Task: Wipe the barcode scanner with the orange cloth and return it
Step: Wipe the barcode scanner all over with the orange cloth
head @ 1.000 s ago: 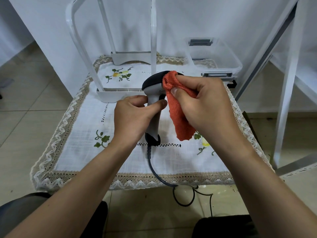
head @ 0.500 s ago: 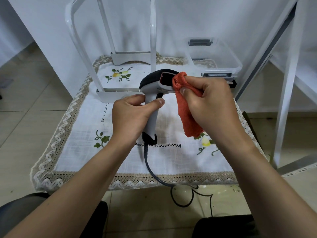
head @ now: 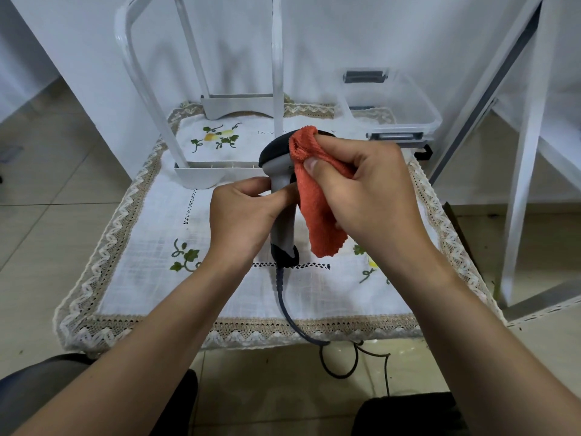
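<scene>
**Soft, even daylight; wide-angle bend at the edges**

The scene is bright and evenly lit with diffuse, cool-white light. Shadows are faint: a soft one lies on the white embroidered tablecloth (head: 151,247) covering the bench, under the hands. The white metal frame posts (head: 141,89) bow outward with lens distortion. The centre is sharp; the corners look softer. A mild sheen shows on the beige floor tiles (head: 47,184).

Bare forearms (head: 151,350), no sleeves, dark trousers (head: 41,382)

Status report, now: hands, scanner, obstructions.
Left hand grips scanner handle. Right hand presses orange cloth on scanner head. Nothing obstructing.
</scene>
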A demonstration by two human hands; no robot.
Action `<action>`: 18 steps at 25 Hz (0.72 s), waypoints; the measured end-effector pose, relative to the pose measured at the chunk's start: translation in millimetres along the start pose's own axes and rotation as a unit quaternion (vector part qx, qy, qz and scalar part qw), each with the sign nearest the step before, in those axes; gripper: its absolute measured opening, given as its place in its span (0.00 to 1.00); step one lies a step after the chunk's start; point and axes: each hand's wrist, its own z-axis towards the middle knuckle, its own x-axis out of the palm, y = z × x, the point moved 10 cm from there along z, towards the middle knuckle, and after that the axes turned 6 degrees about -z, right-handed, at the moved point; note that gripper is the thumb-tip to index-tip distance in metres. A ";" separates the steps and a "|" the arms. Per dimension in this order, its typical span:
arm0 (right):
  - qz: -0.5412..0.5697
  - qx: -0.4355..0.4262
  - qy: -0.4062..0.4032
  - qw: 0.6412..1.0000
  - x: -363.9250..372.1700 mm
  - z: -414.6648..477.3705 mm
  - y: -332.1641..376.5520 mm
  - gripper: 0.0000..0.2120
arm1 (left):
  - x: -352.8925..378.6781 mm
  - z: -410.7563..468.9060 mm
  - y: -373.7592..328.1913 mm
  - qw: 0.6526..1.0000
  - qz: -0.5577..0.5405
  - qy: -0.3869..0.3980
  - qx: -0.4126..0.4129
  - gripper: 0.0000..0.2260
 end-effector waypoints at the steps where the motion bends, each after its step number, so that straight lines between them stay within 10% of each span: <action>1: 0.002 -0.001 0.000 1.000 0.1 0.1 0.8 0.15 | 0.6 -0.9 -1.1 1.000 -0.007 0.002 0.002 0.16; 18: -0.204 -0.049 -0.072 0.975 -18.8 1.6 -0.9 0.07 | -2.5 1.3 4.0 0.997 -0.068 -0.016 -0.028 0.09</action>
